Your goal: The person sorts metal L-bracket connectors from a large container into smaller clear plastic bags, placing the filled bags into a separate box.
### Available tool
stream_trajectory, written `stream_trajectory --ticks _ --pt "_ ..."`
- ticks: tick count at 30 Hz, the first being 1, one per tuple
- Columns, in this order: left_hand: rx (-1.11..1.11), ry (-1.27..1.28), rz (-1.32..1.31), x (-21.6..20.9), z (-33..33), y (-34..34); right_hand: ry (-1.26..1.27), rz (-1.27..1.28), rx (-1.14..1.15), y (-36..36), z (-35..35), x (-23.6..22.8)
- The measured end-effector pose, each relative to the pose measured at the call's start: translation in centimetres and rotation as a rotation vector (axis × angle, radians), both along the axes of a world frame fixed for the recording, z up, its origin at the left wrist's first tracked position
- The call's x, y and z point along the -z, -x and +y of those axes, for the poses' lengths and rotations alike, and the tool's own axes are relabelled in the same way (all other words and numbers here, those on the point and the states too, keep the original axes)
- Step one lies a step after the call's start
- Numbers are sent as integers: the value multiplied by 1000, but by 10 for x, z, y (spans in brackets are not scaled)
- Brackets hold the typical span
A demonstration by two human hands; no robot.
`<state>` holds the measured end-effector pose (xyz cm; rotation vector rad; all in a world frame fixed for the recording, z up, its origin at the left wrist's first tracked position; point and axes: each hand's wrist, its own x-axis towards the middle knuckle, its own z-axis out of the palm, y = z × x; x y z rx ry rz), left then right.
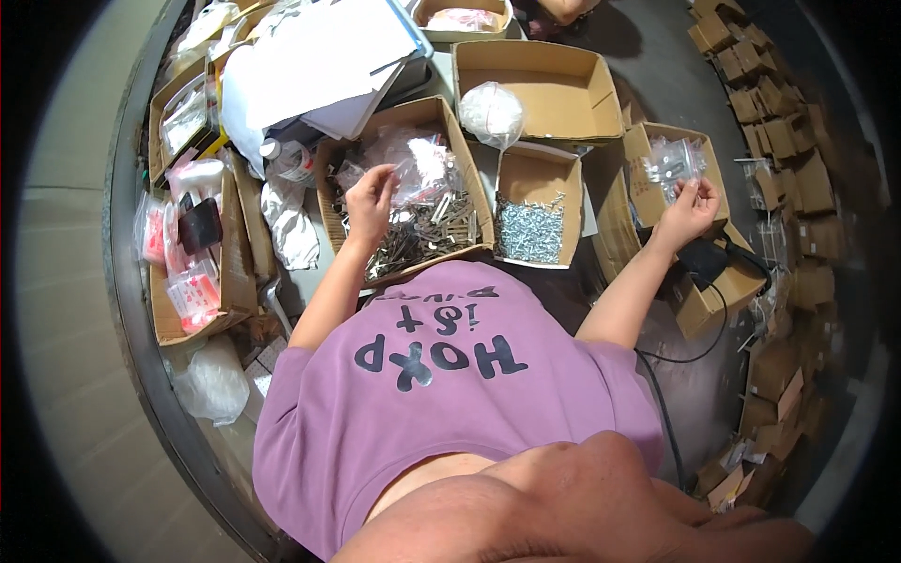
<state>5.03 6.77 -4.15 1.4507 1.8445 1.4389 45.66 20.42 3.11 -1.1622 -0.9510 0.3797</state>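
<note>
My left hand point(370, 202) reaches into a cardboard box point(328, 159) of long metal parts point(427, 235) and clear plastic bags point(422, 164). Its fingers are bent down among the bags, and I cannot tell whether they hold anything. My right hand point(690, 211) is out to the right over another cardboard box point(648, 202). It pinches a small clear bag point(672, 159) with metal pieces inside. My purple shirt point(450, 394) fills the lower middle of the view.
Between the hands stands a small box of silver screws point(530, 230). Behind it are a large open box point(535, 89) and a white bundled bag point(491, 113). Boxes of red-and-white packets point(192, 281) line the left. Small cartons point(784, 178) are stacked at the right, and a black cable point(699, 352) runs nearby.
</note>
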Motion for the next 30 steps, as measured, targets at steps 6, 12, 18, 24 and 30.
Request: stream_trajectory --ticks 6,12,18,24,30 --pt "66 65 -102 -11 -9 -13 163 -309 -271 56 -13 16" --pt "82 176 -254 -6 -19 -13 272 -444 -929 155 -52 18" --pt "142 87 -88 -21 -29 -19 -33 -660 -1322 211 -81 6" --pt "135 -13 175 -37 -36 -17 34 -912 -1381 230 -82 3" --pt "134 -54 425 -44 -42 -7 32 -1041 -1604 246 -81 1"
